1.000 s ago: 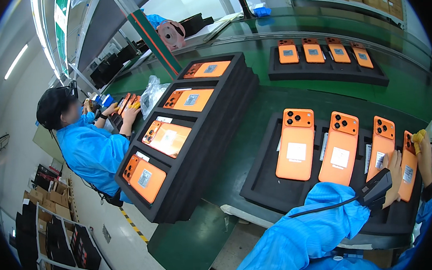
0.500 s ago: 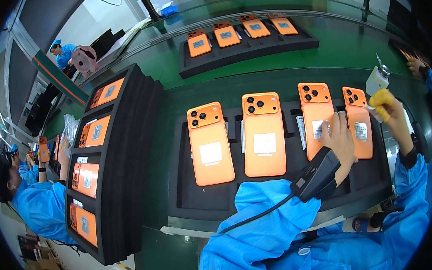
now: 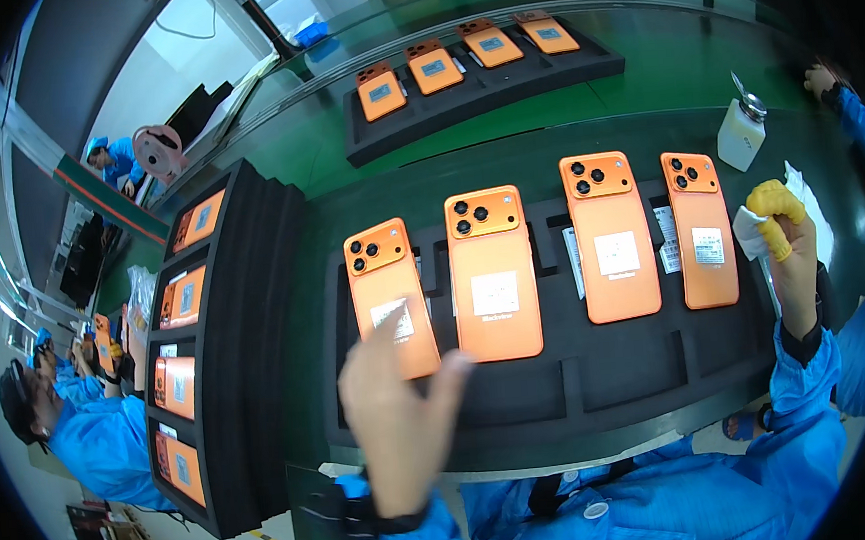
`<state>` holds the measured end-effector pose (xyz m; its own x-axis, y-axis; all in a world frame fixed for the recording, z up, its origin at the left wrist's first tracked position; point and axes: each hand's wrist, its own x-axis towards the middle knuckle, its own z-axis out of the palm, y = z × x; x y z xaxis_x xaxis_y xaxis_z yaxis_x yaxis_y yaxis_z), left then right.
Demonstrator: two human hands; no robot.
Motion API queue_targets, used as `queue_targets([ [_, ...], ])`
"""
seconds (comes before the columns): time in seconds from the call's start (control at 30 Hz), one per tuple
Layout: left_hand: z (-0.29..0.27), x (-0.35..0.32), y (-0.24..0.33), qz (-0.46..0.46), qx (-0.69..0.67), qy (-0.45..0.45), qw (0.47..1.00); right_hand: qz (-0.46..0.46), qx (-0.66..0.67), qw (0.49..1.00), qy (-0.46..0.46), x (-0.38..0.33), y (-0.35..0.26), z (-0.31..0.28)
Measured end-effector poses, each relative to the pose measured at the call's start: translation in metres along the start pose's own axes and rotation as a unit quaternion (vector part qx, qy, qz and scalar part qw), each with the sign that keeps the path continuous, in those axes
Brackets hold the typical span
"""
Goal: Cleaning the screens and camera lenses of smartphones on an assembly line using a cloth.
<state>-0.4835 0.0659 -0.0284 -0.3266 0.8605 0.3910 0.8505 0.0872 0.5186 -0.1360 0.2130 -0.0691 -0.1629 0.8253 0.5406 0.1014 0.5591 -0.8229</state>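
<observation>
Four orange phones lie back-up across a black foam tray [image 3: 622, 402], each with a white label on its back. My left hand [image 3: 392, 403], blurred by motion, is over the lower part of the leftmost phone [image 3: 381, 279], thumb and fingers apart; contact is unclear. To its right come the second phone [image 3: 498, 334], the third phone [image 3: 621, 299] and the rightmost phone [image 3: 701, 213]. Beside that last one, my right hand [image 3: 797, 244], wearing yellow finger cots [image 3: 777, 204], pinches a folded white wipe [image 3: 749, 232].
A white pump bottle [image 3: 741, 136] stands at back right, near a white cloth [image 3: 812, 213]. Stacked black trays [image 3: 253, 283] with orange phones rise at left. Another phone tray [image 3: 500, 90] sits farther back. A co-worker [image 3: 92, 424] is at left; another's hand [image 3: 820, 79] shows at right.
My left hand has left the third phone and moved left to the leftmost one. My right hand with the wipe has lowered slightly. The view has shifted.
</observation>
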Motion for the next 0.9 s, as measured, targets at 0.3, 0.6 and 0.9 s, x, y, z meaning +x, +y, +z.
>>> queue_targets([
  [0.3, 0.023, 0.021, -0.045, -0.077, 0.257, -0.026, 0.963, -0.010, 0.003, 1.000, -0.028, -0.002, -0.015, 0.014],
  [0.6, 0.044, 0.043, -0.030, -0.127, 0.361, -0.053, 0.922, -0.020, 0.000, 0.999, -0.045, -0.005, -0.021, 0.013],
  [0.9, 0.033, 0.047, -0.027, -0.213, 0.296, -0.079, 0.928, -0.035, 0.011, 0.997, -0.063, -0.007, -0.027, 0.019],
])
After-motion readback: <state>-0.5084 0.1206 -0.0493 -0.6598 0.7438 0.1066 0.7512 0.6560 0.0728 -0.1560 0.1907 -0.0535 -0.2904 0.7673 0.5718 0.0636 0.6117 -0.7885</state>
